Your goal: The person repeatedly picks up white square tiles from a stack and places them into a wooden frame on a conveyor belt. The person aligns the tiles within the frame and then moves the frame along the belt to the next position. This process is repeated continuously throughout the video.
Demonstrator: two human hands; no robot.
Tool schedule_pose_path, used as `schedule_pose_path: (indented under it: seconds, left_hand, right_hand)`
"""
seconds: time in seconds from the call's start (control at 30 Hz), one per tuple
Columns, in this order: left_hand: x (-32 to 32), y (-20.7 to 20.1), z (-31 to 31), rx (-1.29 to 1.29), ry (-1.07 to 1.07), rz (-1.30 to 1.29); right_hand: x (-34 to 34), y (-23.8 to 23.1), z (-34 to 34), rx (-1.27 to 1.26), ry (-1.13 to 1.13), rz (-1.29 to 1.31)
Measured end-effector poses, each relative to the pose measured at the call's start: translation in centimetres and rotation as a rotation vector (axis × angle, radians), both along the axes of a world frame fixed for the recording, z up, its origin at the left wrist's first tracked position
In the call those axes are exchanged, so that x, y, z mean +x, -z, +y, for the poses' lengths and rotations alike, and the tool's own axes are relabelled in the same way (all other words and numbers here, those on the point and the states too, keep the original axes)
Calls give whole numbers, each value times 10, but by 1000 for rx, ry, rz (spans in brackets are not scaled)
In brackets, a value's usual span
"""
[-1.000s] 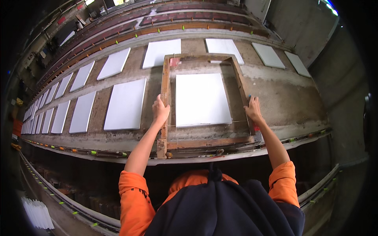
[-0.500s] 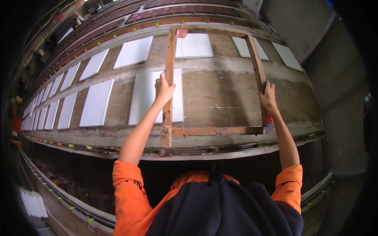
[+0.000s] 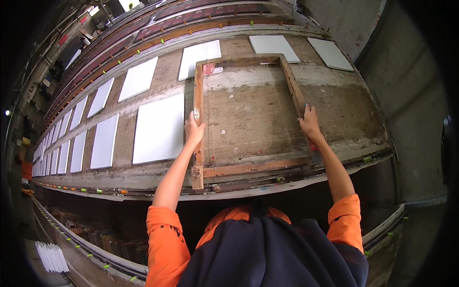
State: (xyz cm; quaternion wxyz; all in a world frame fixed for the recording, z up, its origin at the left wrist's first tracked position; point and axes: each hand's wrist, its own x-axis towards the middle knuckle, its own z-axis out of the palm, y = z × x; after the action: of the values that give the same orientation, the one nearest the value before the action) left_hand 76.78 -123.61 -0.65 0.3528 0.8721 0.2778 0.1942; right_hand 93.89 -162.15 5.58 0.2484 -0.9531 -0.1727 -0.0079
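Both my arms reach over a long table, holding a wooden screen frame [image 3: 248, 169] with what looks like sheer, see-through mesh. My left hand [image 3: 194, 131] is closed around its left rail. On the right rail, my right hand [image 3: 310, 125] is closed too. A reddish patch [image 3: 209, 69] shows inside the frame's far left corner. Beside the left rail lies a white rectangular panel [image 3: 158, 128]; another white panel [image 3: 200, 56] reaches the frame's far left corner. I cannot tell whether the frame touches the tabletop.
Two rows of white panels [image 3: 104, 141] run off to the left along the stained table [image 3: 346, 107]. The near edge carries a rail [image 3: 279, 180] with coloured clips. A grey wall [image 3: 409, 95] stands at right. White sheets [image 3: 51, 257] stand bunched at lower left.
The frame has moved right relative to the panels and toward me, off the near panel it overlapped. Both hands keep hold of its rails. The view has shifted too.
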Motion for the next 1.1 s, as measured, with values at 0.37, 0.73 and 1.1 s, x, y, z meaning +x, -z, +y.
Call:
schedule_pose_path:
  seconds: [0.37, 0.73, 1.1]
  left_hand:
    - [9, 14, 14, 6, 22, -30]
    - [3, -4, -34, 59, -25, 79]
    - [-10, -42, -76, 320, 9, 265]
  right_hand:
    - [8, -1, -4, 11, -54, -47]
    - [5, -2, -34, -95, -98, -13]
    - [8, 17, -41, -99, -146, -84]
